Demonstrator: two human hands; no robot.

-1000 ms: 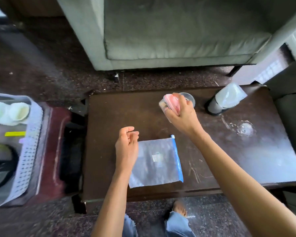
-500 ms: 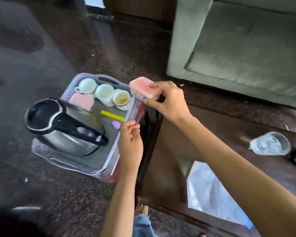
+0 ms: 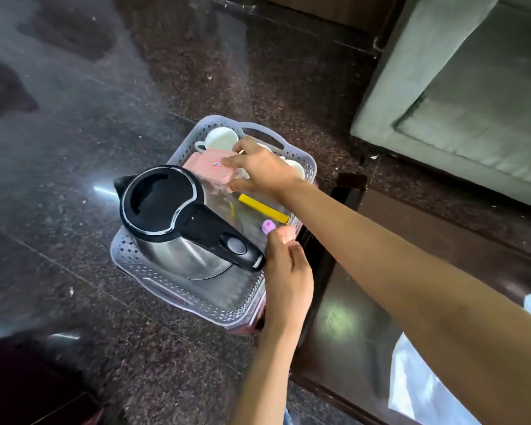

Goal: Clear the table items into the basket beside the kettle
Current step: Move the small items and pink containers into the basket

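A pale perforated basket (image 3: 128,259) stands left of the dark table (image 3: 347,329), with a steel kettle (image 3: 178,216) with a black lid inside it. My right hand (image 3: 264,170) reaches into the basket's far half and grips a pink-lidded box (image 3: 207,165) low among the white cups (image 3: 221,138). Over the basket's near right rim hovers my left hand (image 3: 285,271), fingers loosely curled and holding nothing. A clear plastic bag (image 3: 417,388) lies on the table at the lower right.
A yellow strip (image 3: 262,207) and a small purple cap (image 3: 268,226) lie in the basket by the kettle's handle. A grey sofa (image 3: 460,102) fills the upper right. Dark speckled floor (image 3: 105,87) surrounds the basket on the left.
My right hand carried the pink-lidded box from the table leftward and down into the basket. The view swung left with it. My left hand stayed curled near the basket's rim.
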